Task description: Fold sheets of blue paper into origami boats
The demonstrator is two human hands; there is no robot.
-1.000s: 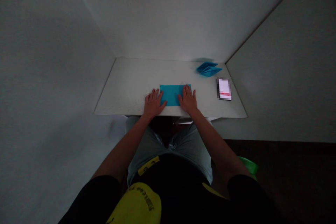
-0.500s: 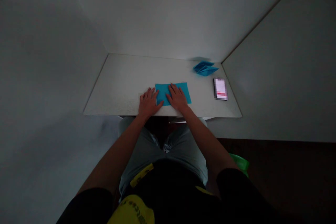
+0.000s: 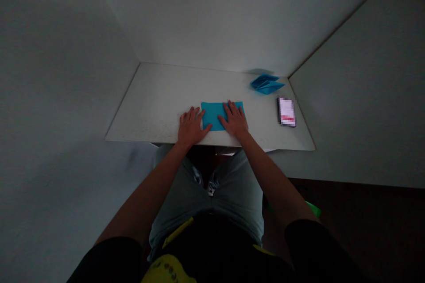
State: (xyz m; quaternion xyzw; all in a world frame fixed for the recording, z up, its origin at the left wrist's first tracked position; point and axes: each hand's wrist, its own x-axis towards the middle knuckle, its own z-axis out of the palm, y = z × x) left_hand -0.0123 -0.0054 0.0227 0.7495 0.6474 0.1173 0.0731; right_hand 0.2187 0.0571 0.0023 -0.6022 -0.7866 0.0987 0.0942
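Note:
A blue rectangle of paper (image 3: 212, 116) lies flat on the white table, near its front edge. My left hand (image 3: 191, 127) rests at the paper's left end, fingers spread on the table and the thumb on the paper's lower left corner. Across the right end lies my right hand (image 3: 235, 120), palm down with its fingers apart, covering part of the sheet. Towards the back right corner sits a folded blue paper piece (image 3: 266, 84) with pointed ends, apart from both hands.
A phone (image 3: 286, 111), its screen pixelated, lies near the right edge of the white table (image 3: 159, 93). Walls close in the table at the back and right. Part of a green object (image 3: 314, 209) shows low on the right, behind my arm.
My right hand has slid right along the paper, from its middle to its right end. The left hand stays at the left end. The whole view has shifted slightly.

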